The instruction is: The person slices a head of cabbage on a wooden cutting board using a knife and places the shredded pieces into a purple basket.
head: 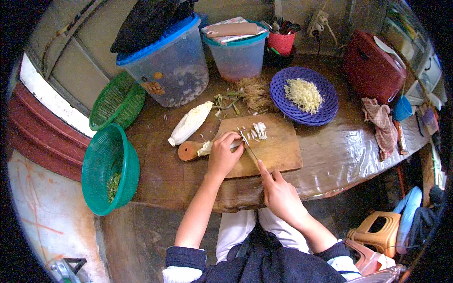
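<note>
My left hand (pixel 223 152) presses a pale cabbage-like vegetable (pixel 204 149) onto a wooden cutting board (pixel 279 152); its fingers cover much of it. In my right hand (pixel 283 194) is a knife (pixel 251 150), its blade against the vegetable's right end, close to my left fingertips. Chopped white pieces (pixel 260 131) lie on the board just beyond the blade. A whole napa cabbage (pixel 191 122) rests on the table left of the board, beyond its round handle (pixel 189 151). Behind the board's right side, a purple woven basket (pixel 327 106) holds finely shredded pale vegetable (pixel 304 94).
Green (pixel 118 100) and teal plastic baskets (pixel 129 177) stand at the left edge, the teal one holding green scraps. Two lidded plastic containers (pixel 180 78) (pixel 240 58) are at the back, near root trimmings (pixel 254 93). A checked cloth (pixel 378 123) and red case (pixel 371 67) sit right.
</note>
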### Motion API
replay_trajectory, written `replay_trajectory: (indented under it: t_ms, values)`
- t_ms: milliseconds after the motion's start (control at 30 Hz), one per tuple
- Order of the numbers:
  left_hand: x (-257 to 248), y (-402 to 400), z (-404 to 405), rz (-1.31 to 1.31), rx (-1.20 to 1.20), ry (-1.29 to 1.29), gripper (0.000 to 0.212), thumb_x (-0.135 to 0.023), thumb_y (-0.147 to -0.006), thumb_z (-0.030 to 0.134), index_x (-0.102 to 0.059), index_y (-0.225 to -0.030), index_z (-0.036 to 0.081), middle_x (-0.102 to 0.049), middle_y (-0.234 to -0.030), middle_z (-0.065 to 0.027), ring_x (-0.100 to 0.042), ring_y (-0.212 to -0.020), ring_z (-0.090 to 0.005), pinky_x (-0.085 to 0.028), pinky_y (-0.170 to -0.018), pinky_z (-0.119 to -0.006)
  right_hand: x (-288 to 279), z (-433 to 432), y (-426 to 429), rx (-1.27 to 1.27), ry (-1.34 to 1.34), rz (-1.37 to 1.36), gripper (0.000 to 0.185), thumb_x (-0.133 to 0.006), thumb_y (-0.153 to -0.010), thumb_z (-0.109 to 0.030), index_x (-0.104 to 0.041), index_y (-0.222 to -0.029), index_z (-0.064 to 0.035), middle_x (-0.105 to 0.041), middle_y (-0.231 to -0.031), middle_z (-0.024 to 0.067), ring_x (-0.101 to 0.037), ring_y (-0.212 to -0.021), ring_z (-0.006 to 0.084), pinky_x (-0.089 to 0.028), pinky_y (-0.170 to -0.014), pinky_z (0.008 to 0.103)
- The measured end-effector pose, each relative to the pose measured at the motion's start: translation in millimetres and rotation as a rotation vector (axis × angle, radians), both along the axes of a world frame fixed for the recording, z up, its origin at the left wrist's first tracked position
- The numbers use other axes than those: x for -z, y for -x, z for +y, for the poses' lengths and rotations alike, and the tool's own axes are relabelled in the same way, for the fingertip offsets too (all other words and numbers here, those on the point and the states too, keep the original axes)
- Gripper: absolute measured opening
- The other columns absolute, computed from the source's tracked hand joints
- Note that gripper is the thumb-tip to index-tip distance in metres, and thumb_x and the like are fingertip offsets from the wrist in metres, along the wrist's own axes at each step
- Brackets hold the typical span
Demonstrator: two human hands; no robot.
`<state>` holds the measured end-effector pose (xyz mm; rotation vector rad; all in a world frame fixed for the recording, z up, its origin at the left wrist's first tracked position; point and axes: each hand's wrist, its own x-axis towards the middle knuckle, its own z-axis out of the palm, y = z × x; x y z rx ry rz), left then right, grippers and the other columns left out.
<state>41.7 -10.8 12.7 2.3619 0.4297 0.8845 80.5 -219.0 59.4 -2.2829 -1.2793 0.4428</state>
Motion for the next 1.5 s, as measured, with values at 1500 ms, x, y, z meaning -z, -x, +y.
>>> replay_trajectory:
  t_ms: [1500]
  values:
    - [4, -1, 3, 0.021, -0.005, 0.024, 0.017, -0.071, -0.073, 0.005, -0.063, -0.087, 0.001, -0.066, -0.092, -0.0127, -0.065, -0.088, -0.0291, -0.051, -0.081, -0.036, 21, -7, -11, -0.032, -0.047, -0.033, 0.071, -0.054, -0.083, -0.009, -0.024, -0.147, -0.0125, -0.056, -0.099, 0.0294, -0.062, -0.069, 0.0461, -0.053, -0.062, 0.0529]
